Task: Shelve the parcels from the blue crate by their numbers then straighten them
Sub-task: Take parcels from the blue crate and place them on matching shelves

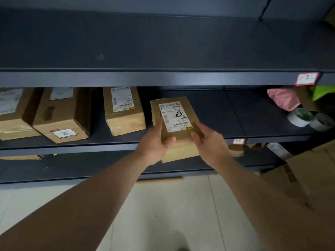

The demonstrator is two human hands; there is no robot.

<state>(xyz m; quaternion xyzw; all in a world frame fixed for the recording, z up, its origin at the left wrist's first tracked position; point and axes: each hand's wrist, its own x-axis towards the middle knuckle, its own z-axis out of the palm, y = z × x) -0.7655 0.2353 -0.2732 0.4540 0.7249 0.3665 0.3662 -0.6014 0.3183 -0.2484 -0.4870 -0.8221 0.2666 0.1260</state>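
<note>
The parcel [174, 113], its label marked with a handwritten 8, hangs over the shelf [217, 115] front edge. The left hand [155, 142] and right hand [208, 142] grip its near corners. A second parcel [125, 111] lies just left of the grip, and tape rolls [301, 117] well right.

Label [174, 116] on the parcel [178, 136] reads handwritten 8.
</note>
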